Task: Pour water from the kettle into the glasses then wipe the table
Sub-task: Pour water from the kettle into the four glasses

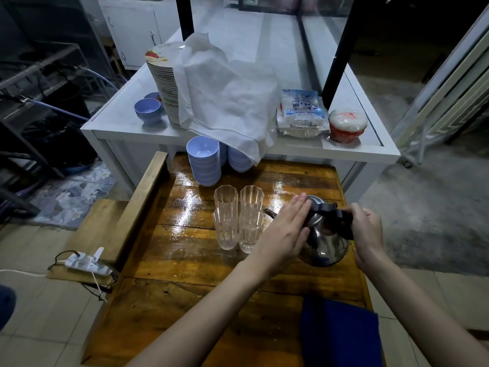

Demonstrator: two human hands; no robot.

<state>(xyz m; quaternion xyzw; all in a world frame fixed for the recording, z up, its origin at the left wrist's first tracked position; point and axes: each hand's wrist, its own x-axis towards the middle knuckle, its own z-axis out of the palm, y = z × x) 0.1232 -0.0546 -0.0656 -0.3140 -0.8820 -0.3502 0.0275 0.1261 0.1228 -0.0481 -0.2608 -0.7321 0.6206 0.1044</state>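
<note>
- The right hand (366, 229) is curled round the black handle (341, 221) of the steel kettle (326, 242) in a full grip that closes over the top of the handle.
- The left hand (284, 231) lies flat, fingers straight and together. Its palm presses on the kettle's shoulder and its fingertips reach the lid (313, 200); it grips nothing.
- The kettle sits between the two hands, apparently resting on the tabletop (185, 260). Its spout (270, 213) points away from the right hand, toward the glasses.
- My judgement is that the kettle is rigid and fairly heavy if full, and its polished wall looks slick. The handle is the place to lift it, with the flat hand only steadying the body and lid during the tilt.
- Four ribbed glasses (251, 226) stand upright in a tight cluster just beyond the left hand's fingers. They look tall, thin, light and easy to tip or chip, so the spout should not knock them. I cannot tell whether any of them holds water.
- The tabletop around them shines wet, so the bases may slide.
- A blue cloth (341, 332) lies between the forearms, nearer the body. It looks soft and limp and could be gathered up anywhere for wiping.
- Stacked blue bowls (203, 160) stand past the glasses.
</note>
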